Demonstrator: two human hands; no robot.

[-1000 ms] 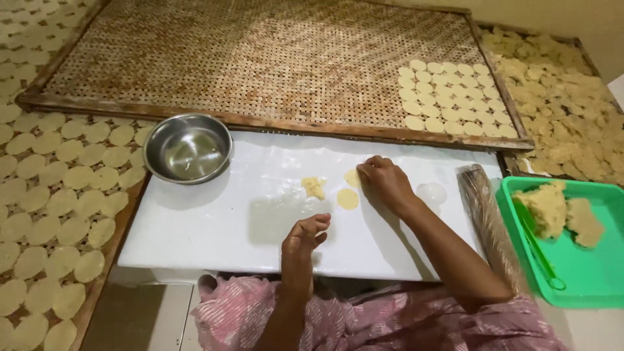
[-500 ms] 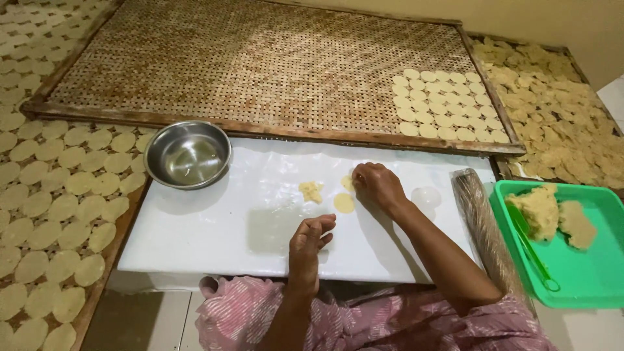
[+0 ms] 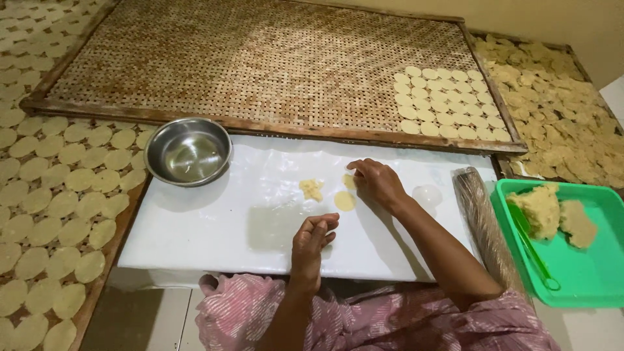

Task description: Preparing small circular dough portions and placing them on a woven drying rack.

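wall (image 3: 552,19): plain beige | floor (image 3: 149,318): grey tile | woven bamboo tray (image 3: 260,58) | light: soft, even

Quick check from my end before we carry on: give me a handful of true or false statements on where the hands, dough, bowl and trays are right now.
1. The right hand rests on a flat dough disc at the middle of the white board. True.
2. The steel bowl holds a lump of dough. False: no dough shows in it.
3. The left hand has its fingers curled just above the board. True.
4. The woven tray is covered edge to edge with discs. False: discs fill only its right end.
5. The green tray lies left of the board. False: it lies on the right, holding dough lumps.
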